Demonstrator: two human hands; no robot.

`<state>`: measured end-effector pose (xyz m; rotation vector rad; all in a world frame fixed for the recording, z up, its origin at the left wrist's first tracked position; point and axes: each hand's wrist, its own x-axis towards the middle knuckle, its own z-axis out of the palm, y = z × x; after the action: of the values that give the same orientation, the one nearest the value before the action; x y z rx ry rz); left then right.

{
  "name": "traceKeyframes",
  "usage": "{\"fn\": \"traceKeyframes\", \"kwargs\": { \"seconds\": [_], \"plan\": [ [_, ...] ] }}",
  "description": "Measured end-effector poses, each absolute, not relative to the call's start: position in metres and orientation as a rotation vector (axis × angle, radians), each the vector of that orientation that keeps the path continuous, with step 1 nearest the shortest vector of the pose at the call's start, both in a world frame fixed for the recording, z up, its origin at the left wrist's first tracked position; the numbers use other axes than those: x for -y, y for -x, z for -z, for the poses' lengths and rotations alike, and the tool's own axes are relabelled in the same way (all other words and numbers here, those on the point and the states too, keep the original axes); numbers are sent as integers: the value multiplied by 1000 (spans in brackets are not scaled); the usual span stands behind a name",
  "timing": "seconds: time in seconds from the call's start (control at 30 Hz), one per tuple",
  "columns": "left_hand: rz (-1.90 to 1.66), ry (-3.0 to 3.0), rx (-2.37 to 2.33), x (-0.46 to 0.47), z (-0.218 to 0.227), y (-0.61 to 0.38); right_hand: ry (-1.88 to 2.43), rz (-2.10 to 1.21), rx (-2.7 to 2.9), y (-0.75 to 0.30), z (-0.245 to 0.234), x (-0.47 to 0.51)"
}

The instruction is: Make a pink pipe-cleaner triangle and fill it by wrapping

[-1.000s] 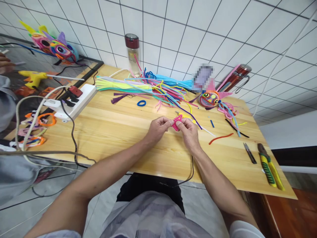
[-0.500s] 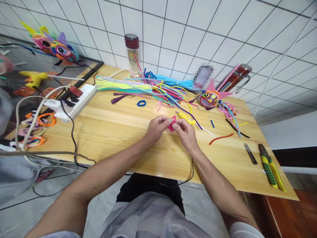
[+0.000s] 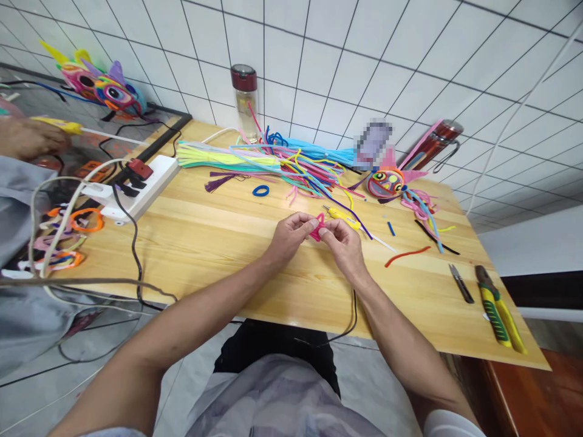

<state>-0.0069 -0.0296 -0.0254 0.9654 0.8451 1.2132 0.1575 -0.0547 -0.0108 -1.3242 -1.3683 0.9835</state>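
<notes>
Between both hands is a small bent piece of pink pipe cleaner (image 3: 317,230), held just above the wooden table. My left hand (image 3: 291,235) pinches its left side between thumb and fingers. On the right side, my right hand (image 3: 342,241) grips it the same way; fingers hide part of its shape. Just behind the right hand lies a yellow hot glue gun (image 3: 342,216) with a white glue stick. A dark blue pipe cleaner ring (image 3: 260,190) rests beyond the left hand.
Bundled pipe cleaners (image 3: 228,156) lie along the back, near a glass bottle (image 3: 246,103) and a colourful fish-like figure (image 3: 386,182). Right are snips (image 3: 461,283) and pliers (image 3: 500,309). Left, a power strip (image 3: 141,188) trails cables; a co-worker's hand (image 3: 34,136) holds another glue gun.
At the far left, the co-worker's hand has come into view and taken hold of the yellow glue gun, lifting it. My hands stay almost in place with the pink piece.
</notes>
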Motion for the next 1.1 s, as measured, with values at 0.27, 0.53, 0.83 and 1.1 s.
{"fn": "traceKeyframes", "kwargs": {
  "seconds": [0.27, 0.53, 0.83, 1.1],
  "plan": [
    [-1268, -1007, -780, 33, 25, 3, 1307, -821, 1380, -158, 13, 56],
    [-1241, -1052, -739, 32, 28, 6, 1294, -778, 1466, -159, 11, 56],
    [-1203, -1031, -728, 32, 22, 7, 1267, -881, 1456, -160, 7, 58],
    [-1244, -964, -805, 33, 18, 8, 1248, -922, 1383, -157, 2, 58]
  ]
}}
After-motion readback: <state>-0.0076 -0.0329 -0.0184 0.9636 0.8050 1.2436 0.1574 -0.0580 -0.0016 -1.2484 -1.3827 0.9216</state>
